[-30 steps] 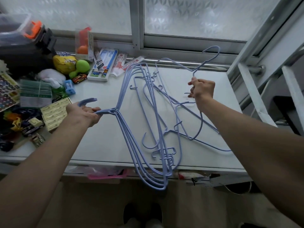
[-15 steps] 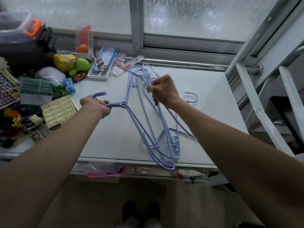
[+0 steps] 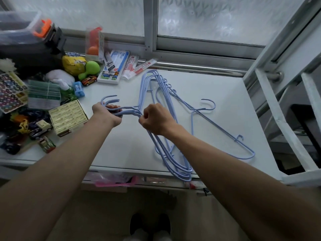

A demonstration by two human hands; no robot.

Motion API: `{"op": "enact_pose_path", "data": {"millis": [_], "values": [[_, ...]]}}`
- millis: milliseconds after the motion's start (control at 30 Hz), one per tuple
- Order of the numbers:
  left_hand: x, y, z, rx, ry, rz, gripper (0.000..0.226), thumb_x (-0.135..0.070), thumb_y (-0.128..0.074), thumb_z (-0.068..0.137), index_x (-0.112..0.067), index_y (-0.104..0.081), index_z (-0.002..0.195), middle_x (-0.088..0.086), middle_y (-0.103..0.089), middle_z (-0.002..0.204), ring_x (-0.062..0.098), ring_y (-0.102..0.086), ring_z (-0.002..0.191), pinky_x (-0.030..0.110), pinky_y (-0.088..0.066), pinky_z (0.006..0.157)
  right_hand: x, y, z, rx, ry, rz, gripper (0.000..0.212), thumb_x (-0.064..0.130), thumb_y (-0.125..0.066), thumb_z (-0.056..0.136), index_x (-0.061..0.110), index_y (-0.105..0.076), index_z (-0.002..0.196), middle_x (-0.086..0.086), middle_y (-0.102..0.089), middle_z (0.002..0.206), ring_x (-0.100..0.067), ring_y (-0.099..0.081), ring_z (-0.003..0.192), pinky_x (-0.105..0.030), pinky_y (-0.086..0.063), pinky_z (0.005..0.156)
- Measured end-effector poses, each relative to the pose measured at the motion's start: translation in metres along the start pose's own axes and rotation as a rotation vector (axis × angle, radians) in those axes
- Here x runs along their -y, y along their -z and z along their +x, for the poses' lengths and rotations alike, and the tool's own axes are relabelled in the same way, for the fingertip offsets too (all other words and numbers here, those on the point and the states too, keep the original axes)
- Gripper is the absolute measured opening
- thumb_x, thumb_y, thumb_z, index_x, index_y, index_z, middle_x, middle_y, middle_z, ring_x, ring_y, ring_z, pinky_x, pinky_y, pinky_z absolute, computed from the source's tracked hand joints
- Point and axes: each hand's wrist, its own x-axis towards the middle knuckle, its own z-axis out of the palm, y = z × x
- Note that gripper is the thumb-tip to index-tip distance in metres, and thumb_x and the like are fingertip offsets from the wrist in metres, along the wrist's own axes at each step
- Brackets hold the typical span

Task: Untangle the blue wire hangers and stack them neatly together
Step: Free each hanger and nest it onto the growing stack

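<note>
Two hands meet at the necks of a bundle of blue wire hangers (image 3: 165,136) on the white table (image 3: 121,145). I see the left hand (image 3: 106,113) wrapped around the gathered hooks, which fan out to its far side. I see the right hand (image 3: 156,119) closed in a fist on the wires just beside it. The bundle's shoulders run toward the window and past the near table edge. One separate hanger (image 3: 217,129) lies flat to the right, touching the bundle's far end.
</note>
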Motion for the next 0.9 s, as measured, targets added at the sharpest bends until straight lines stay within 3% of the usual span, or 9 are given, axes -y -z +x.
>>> {"op": "enact_pose_path", "data": {"millis": [100,167,267,400,600,700,800,867,900], "values": [[0.001,-0.003,-0.005,-0.012,-0.025,-0.007,0.057,-0.030,-0.034,0.098,-0.005,-0.054,0.051,0.007,-0.044,0.061,0.019,-0.041,0.058,0.026,-0.051,0.070,0.000,0.006,0.000,0.042,0.077,-0.096,0.044,0.026,-0.054,0.084,0.015,-0.030,0.049,-0.004,-0.033,0.053,-0.034,-0.043,0.059,-0.029,-0.031,0.057],[0.002,-0.006,-0.008,-0.049,-0.002,-0.041,0.046,-0.029,-0.043,0.093,-0.010,-0.038,0.052,0.001,-0.034,0.047,0.018,-0.034,0.049,0.027,-0.047,0.059,-0.002,0.009,-0.001,0.067,0.113,-0.111,0.050,0.033,-0.049,0.092,0.012,-0.034,0.049,-0.004,-0.035,0.051,-0.035,-0.044,0.058,-0.030,-0.031,0.056],[0.001,-0.007,-0.005,-0.036,0.011,-0.044,0.042,-0.026,-0.041,0.095,-0.011,-0.036,0.056,0.001,-0.023,0.027,0.016,-0.023,0.044,0.023,-0.042,0.056,-0.012,0.014,-0.004,-0.053,0.013,-0.031,0.060,0.042,-0.037,0.100,0.006,-0.049,0.054,-0.019,-0.060,0.065,-0.040,-0.056,0.069,-0.031,-0.034,0.060],[-0.001,-0.007,0.003,-0.036,-0.020,-0.006,0.044,-0.024,-0.025,0.098,-0.004,-0.052,0.069,0.005,-0.022,0.053,0.016,-0.012,0.052,0.024,-0.026,0.053,-0.049,0.030,-0.003,-0.347,-0.424,0.052,0.044,0.028,-0.033,0.100,0.000,-0.067,0.094,-0.030,-0.067,0.101,-0.044,-0.063,0.095,-0.039,-0.045,0.073],[-0.004,-0.001,0.011,0.017,-0.064,-0.016,0.051,-0.020,-0.019,0.099,0.000,-0.057,0.072,0.004,-0.019,0.058,0.016,-0.006,0.062,0.027,-0.024,0.058,-0.100,0.042,-0.028,-0.285,-0.869,0.052,0.048,0.044,-0.043,0.096,0.002,-0.061,0.113,-0.021,-0.062,0.122,-0.040,-0.059,0.111,-0.041,-0.045,0.091],[-0.009,0.005,0.019,0.047,-0.069,0.028,0.070,-0.020,-0.015,0.097,0.010,-0.069,0.064,0.005,-0.019,0.068,0.017,-0.005,0.072,0.031,-0.028,0.060,-0.102,0.038,-0.032,-0.199,-0.912,0.091,0.047,0.045,-0.051,0.092,0.005,-0.059,0.116,-0.018,-0.060,0.125,-0.038,-0.058,0.114,-0.039,-0.045,0.091],[-0.016,0.010,0.025,0.067,-0.076,0.076,0.084,-0.020,-0.013,0.096,0.010,-0.067,0.040,0.005,-0.027,0.072,0.014,-0.013,0.062,0.031,-0.028,0.060,-0.097,0.035,-0.033,-0.138,-0.849,0.021,0.034,0.024,-0.050,0.091,0.004,-0.057,0.118,-0.019,-0.059,0.126,-0.038,-0.058,0.115,-0.036,-0.046,0.090],[-0.021,0.012,0.023,0.077,-0.070,0.061,0.082,-0.023,-0.013,0.100,0.009,-0.075,0.058,0.005,-0.033,0.073,0.014,-0.025,0.058,0.026,-0.032,0.060,-0.096,0.033,-0.033,-0.139,-0.798,-0.002,0.030,0.017,-0.047,0.093,0.001,-0.058,0.116,-0.021,-0.059,0.124,-0.039,-0.059,0.113,-0.036,-0.046,0.087],[-0.021,0.011,0.016,0.084,-0.073,0.054,0.070,-0.024,-0.015,0.102,0.007,-0.077,0.090,0.005,-0.039,0.076,0.015,-0.031,0.059,0.023,-0.036,0.056,-0.096,0.032,-0.032,-0.159,-0.762,-0.001,0.028,0.016,-0.046,0.094,-0.001,-0.058,0.113,-0.022,-0.060,0.121,-0.040,-0.059,0.110,-0.037,-0.046,0.084]]}}
